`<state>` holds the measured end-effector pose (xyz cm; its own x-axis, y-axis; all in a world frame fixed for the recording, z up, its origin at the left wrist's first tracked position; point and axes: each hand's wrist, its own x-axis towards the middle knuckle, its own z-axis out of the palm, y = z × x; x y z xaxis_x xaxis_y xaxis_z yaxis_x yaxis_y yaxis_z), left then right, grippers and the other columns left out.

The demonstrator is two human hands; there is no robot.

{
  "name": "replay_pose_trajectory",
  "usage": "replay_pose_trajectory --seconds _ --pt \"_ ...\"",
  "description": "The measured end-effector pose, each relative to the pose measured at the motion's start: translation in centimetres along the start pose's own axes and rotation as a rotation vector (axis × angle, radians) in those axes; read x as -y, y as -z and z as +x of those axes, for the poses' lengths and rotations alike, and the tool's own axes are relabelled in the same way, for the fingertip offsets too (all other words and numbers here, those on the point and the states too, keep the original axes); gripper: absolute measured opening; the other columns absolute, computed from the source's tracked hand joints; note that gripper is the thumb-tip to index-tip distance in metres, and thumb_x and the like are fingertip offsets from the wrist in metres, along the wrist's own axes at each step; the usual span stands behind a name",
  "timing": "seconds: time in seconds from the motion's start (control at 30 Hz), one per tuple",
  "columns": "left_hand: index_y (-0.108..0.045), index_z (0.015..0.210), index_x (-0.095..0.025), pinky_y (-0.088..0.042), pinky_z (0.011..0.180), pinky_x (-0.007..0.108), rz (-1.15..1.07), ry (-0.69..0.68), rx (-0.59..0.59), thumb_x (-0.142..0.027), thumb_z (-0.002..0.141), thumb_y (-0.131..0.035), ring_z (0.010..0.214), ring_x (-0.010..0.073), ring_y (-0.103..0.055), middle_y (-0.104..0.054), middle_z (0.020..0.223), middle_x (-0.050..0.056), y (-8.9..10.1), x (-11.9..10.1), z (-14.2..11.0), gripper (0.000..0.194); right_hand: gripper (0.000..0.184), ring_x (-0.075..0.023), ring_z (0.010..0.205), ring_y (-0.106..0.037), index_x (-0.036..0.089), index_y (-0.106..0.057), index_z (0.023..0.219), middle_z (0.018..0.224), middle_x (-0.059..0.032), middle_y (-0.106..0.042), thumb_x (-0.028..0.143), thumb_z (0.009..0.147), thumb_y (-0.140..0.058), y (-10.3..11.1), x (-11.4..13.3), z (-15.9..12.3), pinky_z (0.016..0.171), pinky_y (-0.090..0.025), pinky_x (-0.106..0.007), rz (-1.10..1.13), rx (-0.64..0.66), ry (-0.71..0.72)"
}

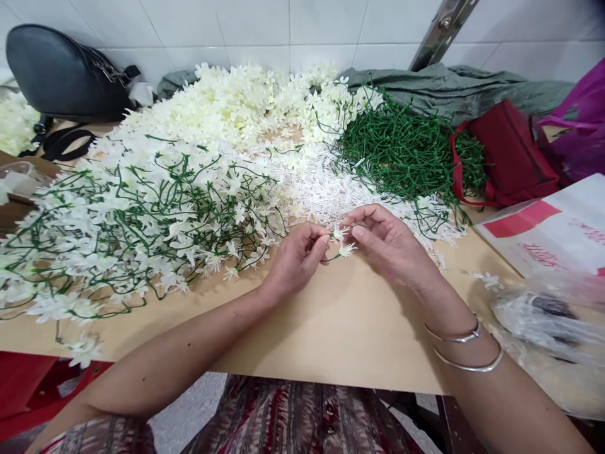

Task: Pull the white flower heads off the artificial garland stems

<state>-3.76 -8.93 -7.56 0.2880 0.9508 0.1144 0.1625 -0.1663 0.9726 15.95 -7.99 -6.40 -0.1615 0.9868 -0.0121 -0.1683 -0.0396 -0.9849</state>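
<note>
My left hand (302, 252) pinches a green artificial flower stem whose branches end in small white flowers (346, 250). Just right of it, my right hand (382, 243) has thumb and forefinger close together at the upper flower; whether something thin sits between them is too small to make out. Behind my hands spreads a heap of thin white stamen pieces (326, 183). Green plastic stems (401, 151) lie piled beyond, to the right. To the left is a broad pile of white flowers on green stems (165, 202), and loose cream petals (236, 101) are heaped at the back.
A black bag (66, 72) stands at the back left. On the right are a red bag (515, 151), a purple bag (581, 120), a white printed bag (562, 214) and a clear plastic bag (558, 334). The table (340, 334) meets a tiled wall (326, 25).
</note>
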Motion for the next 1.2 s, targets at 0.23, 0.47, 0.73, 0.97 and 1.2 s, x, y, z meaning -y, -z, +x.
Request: replay_pose_trajectory --seconds 0.23,0.47,0.73,0.97,1.2 --pt "-0.058 0.095 -0.020 -0.053 0.066 0.024 -0.033 0.051 -0.010 -0.040 0.101 -0.057 0.065 0.0108 -0.063 -0.064 0.073 0.000 -0.1 -0.1 -0.1 0.022 0.016 -0.0162 0.078 -0.063 0.027 -0.073 0.091 0.085 0.0006 -0.067 0.031 0.080 -0.085 -0.1 -0.5 -0.4 0.072 -0.052 -0.031 -0.272 -0.029 0.167" --pt "-0.060 0.095 -0.019 -0.053 0.061 0.022 -0.055 0.068 0.015 -0.038 0.100 -0.060 0.063 0.0089 -0.066 -0.068 0.078 0.001 -0.2 0.1 0.0 0.020 0.010 -0.0179 0.088 -0.068 0.030 -0.077 0.091 0.091 0.0005 -0.073 0.022 0.085 -0.080 -0.5 -0.8 -0.8 0.079 -0.053 -0.034 -0.455 -0.051 0.292" --pt "-0.057 0.092 -0.018 -0.050 0.060 0.020 -0.017 0.038 0.010 -0.031 0.100 -0.058 0.060 0.0082 -0.066 -0.065 0.069 -0.002 -0.2 -0.3 -0.1 0.016 0.008 -0.0160 0.081 -0.069 0.026 -0.075 0.086 0.085 0.0011 -0.073 0.019 0.088 -0.076 -1.3 -1.5 -1.2 0.075 -0.053 -0.032 -0.473 -0.105 0.294" --pt "-0.056 0.091 -0.019 -0.052 0.060 0.020 -0.023 0.042 -0.026 -0.032 0.102 -0.055 0.062 0.0093 -0.067 -0.065 0.070 -0.002 -0.3 -0.6 -0.1 0.017 0.006 -0.0168 0.089 -0.071 0.026 -0.073 0.087 0.090 -0.0001 -0.073 0.021 0.090 -0.074 -2.5 -2.5 -1.2 0.082 -0.057 -0.033 -0.369 -0.146 0.329" --pt "-0.055 0.091 -0.020 -0.052 0.061 0.021 0.008 -0.016 -0.020 -0.032 0.102 -0.055 0.062 0.0096 -0.066 -0.066 0.070 -0.002 -0.4 -0.1 0.1 0.017 0.012 -0.0164 0.079 -0.069 0.025 -0.072 0.084 0.085 -0.0009 -0.073 0.035 0.086 -0.079 -2.3 -2.7 -0.8 0.069 -0.057 -0.030 -0.282 -0.137 0.254"
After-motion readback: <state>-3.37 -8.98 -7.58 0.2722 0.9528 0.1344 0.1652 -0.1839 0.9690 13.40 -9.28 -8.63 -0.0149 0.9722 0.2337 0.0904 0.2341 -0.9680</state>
